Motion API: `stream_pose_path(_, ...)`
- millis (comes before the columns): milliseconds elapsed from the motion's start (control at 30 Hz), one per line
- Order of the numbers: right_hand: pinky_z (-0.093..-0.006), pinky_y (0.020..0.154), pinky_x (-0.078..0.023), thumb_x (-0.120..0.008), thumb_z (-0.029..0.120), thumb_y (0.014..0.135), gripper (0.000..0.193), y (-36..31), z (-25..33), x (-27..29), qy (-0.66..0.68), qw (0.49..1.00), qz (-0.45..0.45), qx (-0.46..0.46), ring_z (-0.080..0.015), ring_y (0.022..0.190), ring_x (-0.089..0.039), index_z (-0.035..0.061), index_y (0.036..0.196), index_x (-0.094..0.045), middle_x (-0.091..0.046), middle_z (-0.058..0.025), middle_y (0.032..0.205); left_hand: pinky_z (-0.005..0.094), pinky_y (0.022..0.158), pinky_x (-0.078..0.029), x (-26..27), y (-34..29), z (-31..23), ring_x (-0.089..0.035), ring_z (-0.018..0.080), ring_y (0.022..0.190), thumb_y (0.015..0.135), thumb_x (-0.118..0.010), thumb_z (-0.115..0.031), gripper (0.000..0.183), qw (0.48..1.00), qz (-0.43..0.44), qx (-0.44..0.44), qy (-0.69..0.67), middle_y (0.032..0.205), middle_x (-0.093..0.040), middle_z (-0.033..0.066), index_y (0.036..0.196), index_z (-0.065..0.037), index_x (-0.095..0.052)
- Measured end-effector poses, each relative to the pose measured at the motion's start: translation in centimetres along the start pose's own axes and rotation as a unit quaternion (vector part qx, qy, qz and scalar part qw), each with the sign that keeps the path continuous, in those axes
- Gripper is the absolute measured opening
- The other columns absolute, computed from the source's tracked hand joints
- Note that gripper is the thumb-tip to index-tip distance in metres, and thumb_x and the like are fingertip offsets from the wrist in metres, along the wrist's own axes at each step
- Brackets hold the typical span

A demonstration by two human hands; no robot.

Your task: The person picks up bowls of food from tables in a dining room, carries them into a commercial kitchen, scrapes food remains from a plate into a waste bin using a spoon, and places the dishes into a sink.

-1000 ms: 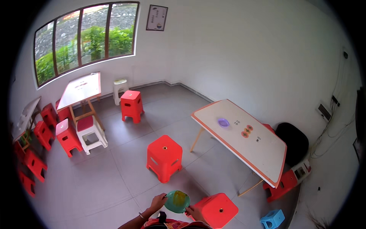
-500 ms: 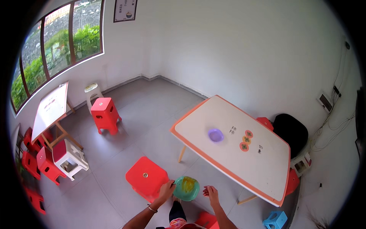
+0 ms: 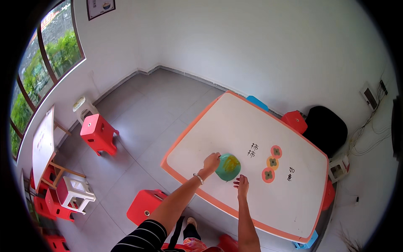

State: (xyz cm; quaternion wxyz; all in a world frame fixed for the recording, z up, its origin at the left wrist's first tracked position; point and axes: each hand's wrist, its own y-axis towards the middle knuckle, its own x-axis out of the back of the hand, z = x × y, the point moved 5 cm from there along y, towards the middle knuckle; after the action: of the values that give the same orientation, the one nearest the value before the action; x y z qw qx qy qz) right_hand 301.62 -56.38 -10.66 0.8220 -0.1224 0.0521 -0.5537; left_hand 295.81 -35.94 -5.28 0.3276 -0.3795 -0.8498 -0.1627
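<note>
Fingers of the left hand [image 3: 211, 161] hold the rim of a green bowl [image 3: 228, 167] with yellow inside. The bowl is over the white counter [image 3: 218, 122] with the orange edge. The right hand [image 3: 241, 185] is open just beside the bowl, holding nothing. Three round stickers [image 3: 272, 163] lie nearby.

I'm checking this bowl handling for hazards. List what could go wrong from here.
1. The left hand grips the green bowl by one rim only, so it might tip; whether it has contents cannot be told.
2. The right hand rests open beside the bowl, not supporting it, so a slip may go uncaught.
3. A red stool stands close by the person's legs at the table edge; stepping back could mean a trip.
</note>
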Motion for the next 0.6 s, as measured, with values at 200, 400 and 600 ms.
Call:
stream_pose_path(200, -0.0252, 0.044, -0.047, -0.04, 0.028, 0.087, 0.033, 3.7, -0.6, -0.9, -0.012, 0.999, 0.024, -0.037, -0.0154, 0.055, -0.056, 0.0005, 0.102, -0.046, -0.055, -0.0094, 0.078, 0.0385, 0.078, -0.042, -2.6, 2.7, 0.8, -0.051, 0.0297, 0.09, 0.074, -0.046, -0.013, 0.025, 0.996, 0.062, -0.004, 0.057, 0.093, -0.057, 0.0084, 0.097, -0.012, -0.056)
stream_pose_path(400, -0.0237, 0.041, -0.045, -0.043, 0.028, 0.084, 0.028, 6.3, -3.5, 0.0, -0.032, 0.998, 0.046, -0.038, -0.0136, 0.052, -0.051, 0.0041, 0.098, -0.048, -0.053, -0.0064, 0.073, 0.0399, 0.076, -0.043, -4.6, 1.4, 3.3, -0.054, 0.0333, 0.089, 0.072, -0.044, -0.009, 0.03, 0.991, 0.084, 0.086, -0.058, 0.093, -0.057, 0.0163, 0.099, -0.006, -0.054)
stream_pose_path(600, -0.0259, 0.054, -0.046, -0.053, 0.028, 0.081, 0.032, 0.1, -3.4, -1.6, -0.096, 0.986, 0.132, 0.019, -0.0137, 0.071, -0.056, 0.0012, 0.098, -0.055, -0.058, -0.0095, 0.088, 0.0312, 0.066, -0.046, -4.3, -8.4, 10.3, -0.056, 0.0222, 0.08, 0.075, -0.047, -0.019, 0.03, 0.941, 0.044, 0.232, -0.242, 0.09, -0.058, 0.0106, 0.101, -0.005, -0.053)
